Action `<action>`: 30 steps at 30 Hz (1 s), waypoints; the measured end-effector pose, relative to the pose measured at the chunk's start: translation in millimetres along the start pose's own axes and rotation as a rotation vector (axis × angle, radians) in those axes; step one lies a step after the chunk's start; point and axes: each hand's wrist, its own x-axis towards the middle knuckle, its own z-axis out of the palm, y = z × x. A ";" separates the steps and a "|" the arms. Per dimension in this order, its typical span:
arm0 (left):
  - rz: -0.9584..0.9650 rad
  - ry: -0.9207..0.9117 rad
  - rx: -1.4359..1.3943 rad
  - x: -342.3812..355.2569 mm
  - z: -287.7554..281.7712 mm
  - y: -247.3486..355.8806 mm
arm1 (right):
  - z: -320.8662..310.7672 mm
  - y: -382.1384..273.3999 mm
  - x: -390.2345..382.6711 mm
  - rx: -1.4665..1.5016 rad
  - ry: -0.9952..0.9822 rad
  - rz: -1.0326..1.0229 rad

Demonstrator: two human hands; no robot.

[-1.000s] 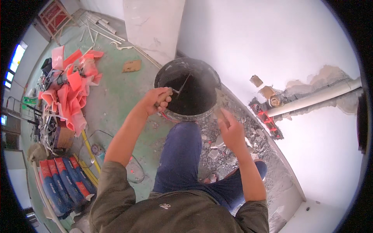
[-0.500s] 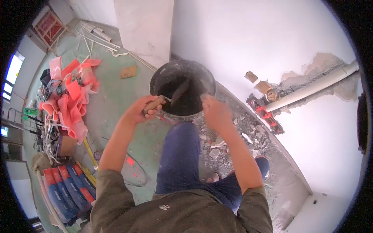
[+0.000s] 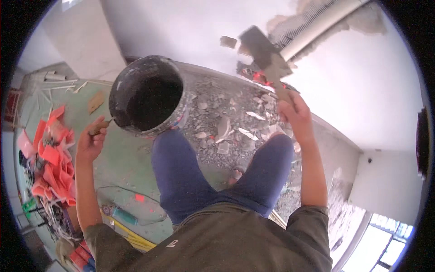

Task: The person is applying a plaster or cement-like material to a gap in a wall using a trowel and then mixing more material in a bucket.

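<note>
My left hand (image 3: 94, 138) grips the wooden handle of a trowel (image 3: 97, 128) at the left rim of a black bucket (image 3: 180, 111); its blade is hidden. The bucket holds dark material (image 3: 149, 99) and stands just beyond my knees. My right hand (image 3: 297, 115) is raised to the right, wrapped round the handle of a flat tool (image 3: 249, 41), whose wide blade looks coated with grey-dark mortar. That blade appears in front of the chiseled wall patch (image 3: 371, 18), where a white pipe (image 3: 306, 38) runs; whether it touches the wall, I cannot tell.
Broken rubble (image 3: 222, 145) lies between my knees and the wall. Pink foam sheets (image 3: 54, 163) are heaped at the left on the green floor (image 3: 118, 167), with a cable, a teal power tool (image 3: 124, 216), yellow tubing (image 3: 140, 240) and loose white pipes (image 3: 63, 81). A pale board (image 3: 95, 41) leans behind the bucket.
My view has turned right. My right hand has lifted from the bucket, bringing a loaded blade up and right toward the wall patch. My left hand has moved to the bucket's left side.
</note>
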 end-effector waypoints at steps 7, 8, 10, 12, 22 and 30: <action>0.185 0.145 -0.314 17.4 -24.6 -21.4 | -141.4 146.1 -50.0 -0.369 0.295 0.253; 0.318 0.280 -0.307 15.4 -23.1 -26.6 | -147.2 170.6 -58.8 -0.429 0.328 0.284; 0.325 0.359 -0.338 6.1 6.6 -39.7 | -140.0 199.0 -82.0 -0.431 0.353 0.244; 0.338 0.436 -0.367 -5.2 3.1 -57.8 | -137.1 219.4 -85.9 -0.429 0.380 0.200; 1.322 0.343 1.734 78.3 188.9 -152.3 | -77.8 232.4 62.4 -1.067 -0.402 -0.357; 1.253 0.533 1.901 146.1 235.9 -169.5 | 54.1 254.4 216.9 -1.256 -0.443 -0.605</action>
